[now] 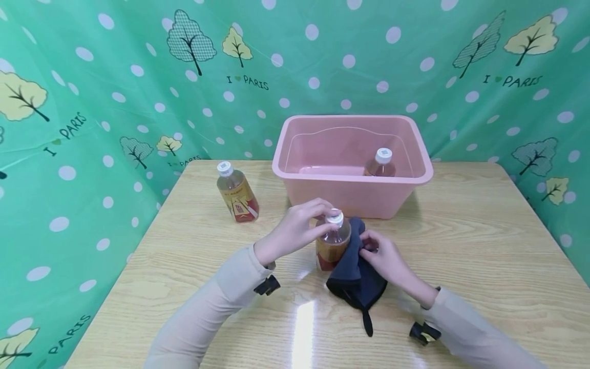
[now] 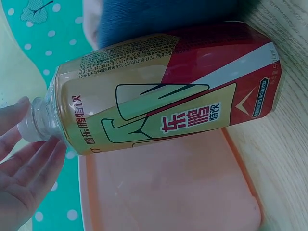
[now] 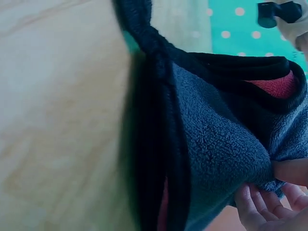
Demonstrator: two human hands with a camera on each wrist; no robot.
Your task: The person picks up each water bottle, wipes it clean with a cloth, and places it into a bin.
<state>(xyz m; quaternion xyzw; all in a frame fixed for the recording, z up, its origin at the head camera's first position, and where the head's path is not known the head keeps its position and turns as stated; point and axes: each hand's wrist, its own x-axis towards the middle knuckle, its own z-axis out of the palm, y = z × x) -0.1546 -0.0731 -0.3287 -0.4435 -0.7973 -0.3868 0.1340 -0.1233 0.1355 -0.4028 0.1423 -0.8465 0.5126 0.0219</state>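
Observation:
My left hand (image 1: 306,225) pinches the white cap (image 2: 33,119) of a drink bottle (image 1: 329,251) that stands upright on the table. Its gold and red label (image 2: 168,96) fills much of the left wrist view. Pressed against the bottle's right side is a dark blue-grey cloth (image 1: 357,277) with black edging and a hanging loop. My right hand (image 1: 384,256) grips the cloth between thumb and fingers. In the right wrist view, folds of the cloth (image 3: 216,130) bunch at the fingertips, and a pink-red layer shows inside.
Behind the hands stands a pink bin (image 1: 345,197) with a bottle (image 1: 381,163) inside on the right. Another such bottle (image 1: 238,195) stands on the wooden table (image 1: 484,230) to the left. A green patterned curtain (image 1: 322,66) hangs at the back and sides.

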